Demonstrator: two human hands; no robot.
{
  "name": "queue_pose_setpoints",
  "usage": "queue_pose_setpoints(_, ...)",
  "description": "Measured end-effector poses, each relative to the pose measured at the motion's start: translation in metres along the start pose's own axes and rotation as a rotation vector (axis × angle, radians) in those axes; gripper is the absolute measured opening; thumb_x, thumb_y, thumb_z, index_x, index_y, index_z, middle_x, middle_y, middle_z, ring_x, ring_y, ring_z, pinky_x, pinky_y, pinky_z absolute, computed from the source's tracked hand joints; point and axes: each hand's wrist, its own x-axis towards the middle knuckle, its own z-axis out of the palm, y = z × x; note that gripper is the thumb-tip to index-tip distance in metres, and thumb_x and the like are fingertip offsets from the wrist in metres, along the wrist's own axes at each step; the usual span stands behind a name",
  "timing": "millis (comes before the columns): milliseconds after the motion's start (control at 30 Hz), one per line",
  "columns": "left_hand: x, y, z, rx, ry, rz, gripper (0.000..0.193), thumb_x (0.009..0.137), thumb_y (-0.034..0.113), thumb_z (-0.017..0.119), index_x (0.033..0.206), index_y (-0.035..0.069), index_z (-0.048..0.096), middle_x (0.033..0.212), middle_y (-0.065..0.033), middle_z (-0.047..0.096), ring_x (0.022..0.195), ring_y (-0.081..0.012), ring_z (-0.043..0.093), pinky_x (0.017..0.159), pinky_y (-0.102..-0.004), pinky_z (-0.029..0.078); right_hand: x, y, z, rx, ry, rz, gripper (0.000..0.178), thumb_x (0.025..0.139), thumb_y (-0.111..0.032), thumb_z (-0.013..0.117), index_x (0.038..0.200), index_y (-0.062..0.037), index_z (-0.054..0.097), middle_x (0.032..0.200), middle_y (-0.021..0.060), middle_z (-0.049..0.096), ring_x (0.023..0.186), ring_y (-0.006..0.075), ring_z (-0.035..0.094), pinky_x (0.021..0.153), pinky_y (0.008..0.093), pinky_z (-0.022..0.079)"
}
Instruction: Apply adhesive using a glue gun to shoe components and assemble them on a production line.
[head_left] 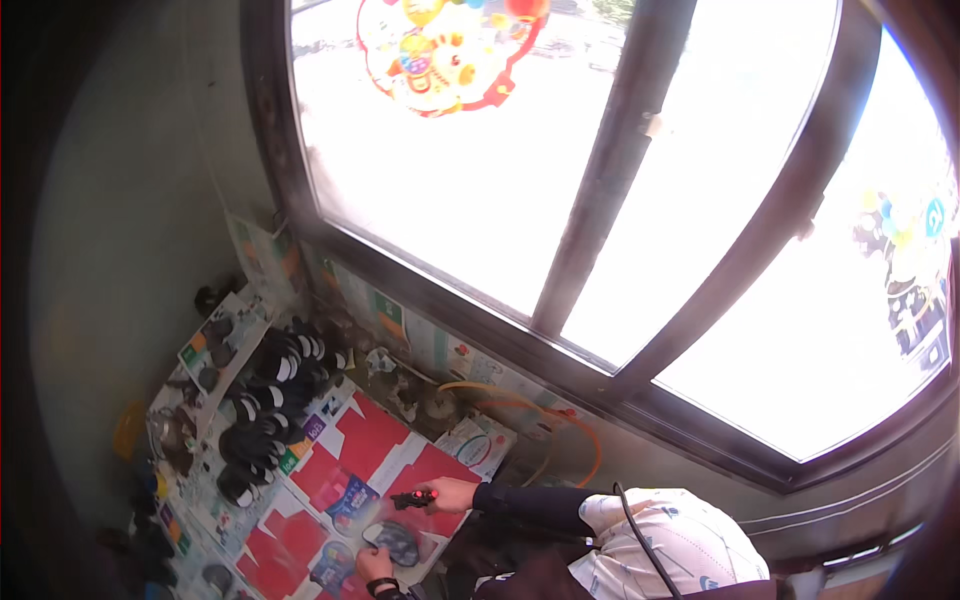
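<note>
My right hand [455,495], at the end of a dark sleeve, is closed around a small black and red gun-shaped tool [413,499]. The tool points left, over red and white sheeting. Below it, my left hand [374,564], with a black band at the wrist, has its fingers closed at the edge of a dark oval piece [398,543] with a lighter pattern. What kind of piece this is cannot be made out. Beside it on the worktop [285,550] lies a blue printed packet or picture [352,500]. The tool and the oval piece are apart.
Several dark curved pieces with white crescents [265,400] are heaped along the worktop's left side. An orange hose [597,440] loops by the wall at the back. Large dark-framed windows [585,240] rise beyond, glaring brightly. A cluttered ledge [205,345] stands at far left.
</note>
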Motion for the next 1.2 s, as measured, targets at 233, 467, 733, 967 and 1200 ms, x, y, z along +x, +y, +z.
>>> queue_pose_setpoints(233,-0.035,0.017,-0.089,-0.944,0.058,-0.512,0.048,0.086,0.03,0.075,0.125,0.002,0.066,0.107,-0.0213,0.072,0.099,-0.0433,0.067,0.088,-0.0524,0.054,-0.018,0.031,-0.028,0.102,0.14,0.003,0.045,0.078,-0.022,0.072,0.121,-0.0095,0.063,0.096,0.0114,0.069,0.093,0.0301,0.065,0.083,0.0426,0.048)
queue_pose_setpoints(467,-0.037,-0.019,-0.113,-0.898,0.114,-0.338,0.045,0.087,0.029,0.074,0.122,0.001,0.066,0.105,-0.0205,0.071,0.097,-0.0414,0.067,0.087,-0.0511,0.053,-0.024,0.041,-0.026,0.108,0.245,0.003,0.042,0.075,-0.019,0.067,0.116,-0.0061,0.066,0.1,0.0165,0.071,0.097,0.0312,0.068,0.085,0.0445,0.05)
queue_pose_setpoints(733,0.054,-0.009,-0.144,-0.823,0.057,0.021,0.041,0.089,0.029,0.073,0.118,0.001,0.065,0.102,-0.0196,0.071,0.094,-0.0392,0.067,0.085,-0.0495,0.053,-0.025,-0.002,0.014,-0.069,0.356,-0.124,0.042,0.08,-0.026,0.068,0.118,-0.0074,0.066,0.111,0.0179,0.07,0.107,0.0384,0.066,0.09,0.0473,0.05)
queue_pose_setpoints(967,0.094,0.002,-0.144,-0.761,0.055,0.24,0.038,0.09,0.028,0.072,0.115,0.001,0.065,0.1,-0.0188,0.07,0.091,-0.0373,0.067,0.083,-0.0481,0.053,-0.021,-0.002,0.035,-0.087,0.353,-0.147,0.038,0.081,-0.025,0.069,0.114,-0.0078,0.067,0.107,0.0169,0.07,0.105,0.0373,0.066,0.089,0.0468,0.051)
queue_pose_setpoints(1200,0.116,0.035,-0.132,-0.708,0.086,0.401,0.035,0.091,0.028,0.071,0.111,0.0,0.064,0.098,-0.018,0.07,0.089,-0.0354,0.067,0.082,-0.0468,0.052,-0.021,-0.017,0.041,-0.11,0.289,-0.097,0.04,0.081,-0.025,0.069,0.116,-0.0076,0.067,0.11,0.0165,0.071,0.104,0.0359,0.067,0.091,0.0453,0.05)
